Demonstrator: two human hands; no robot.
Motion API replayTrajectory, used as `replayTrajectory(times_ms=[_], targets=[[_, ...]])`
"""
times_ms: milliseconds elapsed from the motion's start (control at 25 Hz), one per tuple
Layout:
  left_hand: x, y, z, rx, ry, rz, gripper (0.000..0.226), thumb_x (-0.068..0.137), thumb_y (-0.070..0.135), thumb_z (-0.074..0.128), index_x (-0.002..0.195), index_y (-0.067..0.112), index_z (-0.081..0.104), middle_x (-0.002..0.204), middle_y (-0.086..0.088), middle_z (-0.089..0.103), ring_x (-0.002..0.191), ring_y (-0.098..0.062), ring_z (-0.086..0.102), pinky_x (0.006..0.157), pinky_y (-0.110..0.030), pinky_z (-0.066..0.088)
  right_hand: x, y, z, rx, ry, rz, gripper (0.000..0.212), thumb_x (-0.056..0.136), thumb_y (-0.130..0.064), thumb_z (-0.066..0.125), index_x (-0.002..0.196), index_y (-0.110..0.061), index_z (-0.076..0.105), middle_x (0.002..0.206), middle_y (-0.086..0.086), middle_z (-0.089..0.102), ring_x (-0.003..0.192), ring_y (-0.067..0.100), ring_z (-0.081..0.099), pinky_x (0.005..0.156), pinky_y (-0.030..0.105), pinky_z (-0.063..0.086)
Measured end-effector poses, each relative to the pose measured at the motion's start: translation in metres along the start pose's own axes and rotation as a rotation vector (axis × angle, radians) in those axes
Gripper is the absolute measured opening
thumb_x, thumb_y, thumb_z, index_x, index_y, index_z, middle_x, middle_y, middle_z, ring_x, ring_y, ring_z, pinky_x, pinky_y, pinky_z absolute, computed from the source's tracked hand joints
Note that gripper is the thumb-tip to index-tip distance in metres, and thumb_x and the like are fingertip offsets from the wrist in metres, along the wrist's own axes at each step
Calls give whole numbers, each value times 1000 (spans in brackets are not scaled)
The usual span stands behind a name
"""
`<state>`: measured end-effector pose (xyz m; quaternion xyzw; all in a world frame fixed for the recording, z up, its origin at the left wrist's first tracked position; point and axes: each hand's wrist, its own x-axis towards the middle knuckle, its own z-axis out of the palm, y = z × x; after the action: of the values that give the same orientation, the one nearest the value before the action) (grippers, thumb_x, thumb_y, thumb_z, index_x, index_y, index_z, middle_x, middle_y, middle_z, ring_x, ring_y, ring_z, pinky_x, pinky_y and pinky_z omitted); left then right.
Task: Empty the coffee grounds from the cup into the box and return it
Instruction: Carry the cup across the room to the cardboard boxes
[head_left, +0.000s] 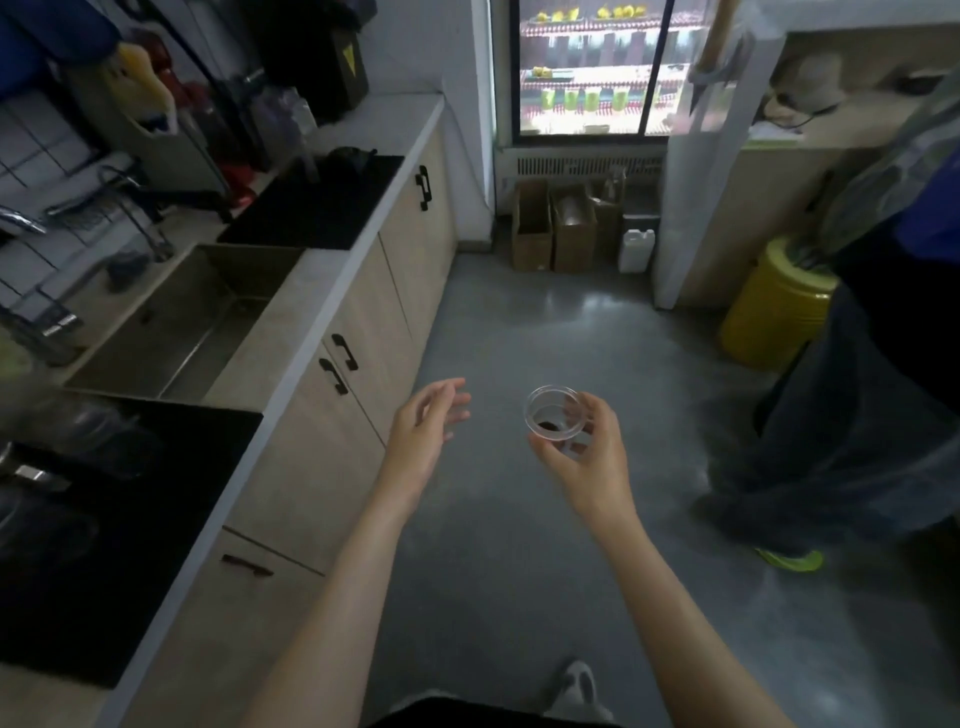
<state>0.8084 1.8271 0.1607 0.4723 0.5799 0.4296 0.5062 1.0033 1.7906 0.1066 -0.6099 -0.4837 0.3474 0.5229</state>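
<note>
A small clear plastic cup (554, 412) with a dark patch of coffee grounds at its bottom is held upright over the grey floor. My right hand (584, 452) grips it from below and the side, fingers wrapped around its wall. My left hand (427, 427) hovers to the left of the cup at about the same height, fingers spread, holding nothing. Several open cardboard boxes (532, 227) stand on the floor against the far wall under the window, well ahead of both hands.
A counter with wooden cabinets (358, 332), a steel sink (176, 322) and black mats runs along the left. A second person (852, 431) stands at the right beside a yellow bin (774, 306). A white jug (636, 251) sits by the boxes.
</note>
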Motion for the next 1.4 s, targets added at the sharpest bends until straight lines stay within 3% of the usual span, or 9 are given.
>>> replayTrajectory(times_ms=[160, 320, 440, 720, 960, 1080, 1400], targets=[[54, 14, 35, 15, 3, 0, 22, 103, 35, 48, 108, 34, 70, 110, 3, 75, 93, -5, 73, 83, -31, 50, 66, 14, -5, 12, -30, 9, 61, 77, -23, 88, 118, -45, 49, 131, 4, 58, 106, -13, 59, 80, 7, 48], [116, 18, 52, 20, 11, -17, 22, 103, 37, 47, 109, 34, 69, 114, 3, 75, 101, -10, 72, 86, -30, 51, 125, 28, 2, 7, -50, 3, 67, 75, -29, 88, 111, -64, 43, 131, 1, 57, 114, 9, 62, 87, 18, 51], [179, 20, 63, 11, -16, -25, 23, 104, 37, 47, 109, 35, 69, 116, 1, 74, 105, -15, 71, 89, -33, 51, 180, 38, 12, -27, -24, -26, 73, 75, -31, 86, 110, -75, 39, 130, -1, 56, 115, 12, 62, 90, 26, 53], [341, 63, 71, -16, -102, -30, 25, 105, 33, 47, 115, 24, 67, 118, -4, 73, 105, -17, 70, 89, -33, 50, 327, 25, 50, -106, 69, -23, 63, 78, -23, 87, 125, -35, 46, 129, 3, 56, 113, 20, 63, 93, 35, 56], [468, 97, 78, 24, -183, 4, 28, 105, 32, 46, 120, 22, 66, 118, -5, 72, 106, -16, 70, 91, -35, 50, 435, 25, 77, -138, 148, -31, 65, 77, -18, 88, 127, -29, 48, 127, 1, 54, 113, 19, 62, 90, 29, 54], [520, 101, 93, 43, -206, -2, 29, 105, 34, 46, 121, 23, 66, 118, -3, 72, 108, -16, 69, 89, -33, 50, 484, 36, 79, -152, 164, -16, 65, 77, -18, 88, 130, -20, 51, 128, 2, 54, 112, 20, 62, 91, 32, 55], [656, 129, 167, 64, -160, 4, 24, 104, 37, 46, 114, 30, 67, 115, 0, 73, 106, -14, 70, 89, -34, 52, 651, 70, 60, -143, 107, -23, 65, 78, -25, 87, 130, -28, 48, 131, 2, 53, 113, 17, 61, 90, 27, 53]])
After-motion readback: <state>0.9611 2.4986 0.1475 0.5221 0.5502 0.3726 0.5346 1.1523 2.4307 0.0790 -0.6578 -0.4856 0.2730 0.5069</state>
